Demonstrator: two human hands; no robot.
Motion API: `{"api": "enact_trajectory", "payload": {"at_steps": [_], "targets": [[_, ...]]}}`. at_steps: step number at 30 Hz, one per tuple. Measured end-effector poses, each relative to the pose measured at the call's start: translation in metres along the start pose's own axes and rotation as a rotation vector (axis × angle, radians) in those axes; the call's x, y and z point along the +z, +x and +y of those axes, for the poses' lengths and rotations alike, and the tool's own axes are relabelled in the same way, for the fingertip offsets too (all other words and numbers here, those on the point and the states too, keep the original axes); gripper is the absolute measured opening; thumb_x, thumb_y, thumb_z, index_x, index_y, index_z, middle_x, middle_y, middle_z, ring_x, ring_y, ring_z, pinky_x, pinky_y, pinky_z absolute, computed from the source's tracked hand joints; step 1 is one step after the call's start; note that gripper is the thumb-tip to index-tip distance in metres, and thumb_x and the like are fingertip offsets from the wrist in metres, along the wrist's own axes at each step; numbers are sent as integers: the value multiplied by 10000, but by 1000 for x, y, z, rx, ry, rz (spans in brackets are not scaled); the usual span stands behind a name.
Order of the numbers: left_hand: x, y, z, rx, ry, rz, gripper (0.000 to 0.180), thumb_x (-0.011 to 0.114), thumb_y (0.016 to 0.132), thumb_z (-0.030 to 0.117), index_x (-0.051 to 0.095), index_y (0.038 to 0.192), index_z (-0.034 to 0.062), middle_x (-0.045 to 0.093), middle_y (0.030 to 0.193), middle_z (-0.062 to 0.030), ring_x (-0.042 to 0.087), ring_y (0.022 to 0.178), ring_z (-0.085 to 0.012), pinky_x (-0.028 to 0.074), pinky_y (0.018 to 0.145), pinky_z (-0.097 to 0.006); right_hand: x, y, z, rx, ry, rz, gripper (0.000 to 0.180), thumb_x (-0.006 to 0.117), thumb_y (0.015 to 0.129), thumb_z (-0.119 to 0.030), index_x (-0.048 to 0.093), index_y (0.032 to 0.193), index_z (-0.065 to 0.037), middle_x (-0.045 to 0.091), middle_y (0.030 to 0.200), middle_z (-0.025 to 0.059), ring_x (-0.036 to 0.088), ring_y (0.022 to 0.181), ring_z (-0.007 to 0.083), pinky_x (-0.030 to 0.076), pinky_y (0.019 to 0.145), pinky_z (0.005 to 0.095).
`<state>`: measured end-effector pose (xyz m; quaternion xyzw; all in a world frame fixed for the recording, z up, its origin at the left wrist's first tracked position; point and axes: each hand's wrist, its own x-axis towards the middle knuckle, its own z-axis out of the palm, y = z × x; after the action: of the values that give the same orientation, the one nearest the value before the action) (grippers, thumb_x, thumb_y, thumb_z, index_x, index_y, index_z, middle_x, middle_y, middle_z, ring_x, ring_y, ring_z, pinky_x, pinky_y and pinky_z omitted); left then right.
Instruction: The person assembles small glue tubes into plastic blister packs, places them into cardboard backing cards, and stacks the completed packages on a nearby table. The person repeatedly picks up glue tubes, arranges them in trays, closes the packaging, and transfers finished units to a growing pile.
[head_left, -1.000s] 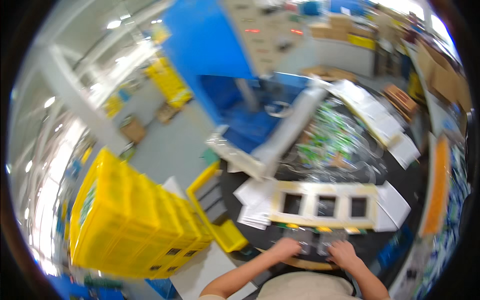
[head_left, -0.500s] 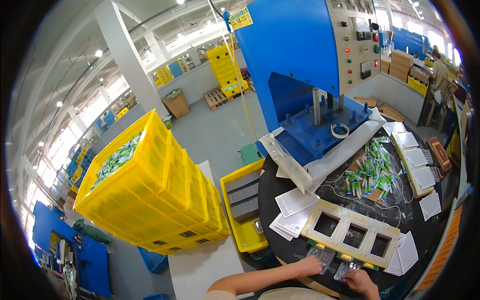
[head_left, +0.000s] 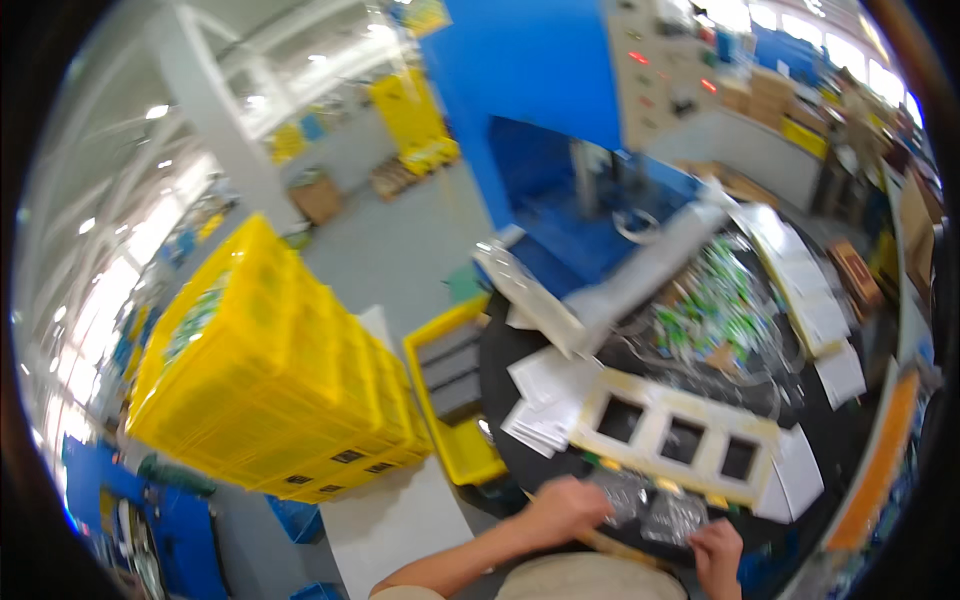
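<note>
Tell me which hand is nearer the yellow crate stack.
Left. The left hand lies at the table's near edge, closer to the yellow crate stack; the right hand is farther off, beyond it.

Bright hall, light from ceiling strips (head_left: 290,75) top left + glare washing far-left edge. Whole pic smeared w/ motion blur, no sharp detail; my hands at bottom edge soft too. Heavy fisheye: straight lines bend near rim, black vignette round corners. Dark worktable (head_left: 850,450) w/ faint sheen, shadows weak. Far bkgd top right overexposed.
</note>
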<state>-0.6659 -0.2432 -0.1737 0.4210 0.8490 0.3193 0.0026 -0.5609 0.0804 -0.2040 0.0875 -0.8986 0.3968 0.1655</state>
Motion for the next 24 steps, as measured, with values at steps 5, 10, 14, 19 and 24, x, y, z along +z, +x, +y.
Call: {"api": "enact_trajectory", "payload": {"at_steps": [5,10,14,19,24], "targets": [[15,56,-56,-49,341,193,66,706,755,107,733,815,115,696,778,-38,667,715,-249,508,640,-395,-20,42,6,-7,-90,51,181,704,702,60,753,839,-48,670,791,118,641,746,308,522,666,374],[37,92,-100,87,449,90,59,670,774,103,723,782,128,660,752,-32,665,754,-227,484,705,-374,33,105,44,-173,-215,106,84,688,777,7,725,817,-56,619,792,71,632,784,273,531,666,378],[46,87,-123,52,502,-56,50,678,778,124,725,770,138,653,764,-27,664,785,-231,487,718,-375,86,106,63,-129,-232,-61,46,691,801,-53,734,816,-59,630,814,60,645,821,263,545,700,385],[46,83,-143,51,245,-12,82,741,773,144,760,847,114,679,847,-37,657,874,-238,508,745,-381,104,111,84,95,-107,-157,52,733,771,-110,762,750,-71,642,804,78,656,840,287,539,716,412],[48,94,-144,-64,-21,-126,143,773,801,165,743,884,52,690,904,-64,646,913,-283,527,769,-398,90,135,97,375,33,-405,141,842,672,-127,784,774,-48,730,777,95,712,730,258,552,670,356]]}}
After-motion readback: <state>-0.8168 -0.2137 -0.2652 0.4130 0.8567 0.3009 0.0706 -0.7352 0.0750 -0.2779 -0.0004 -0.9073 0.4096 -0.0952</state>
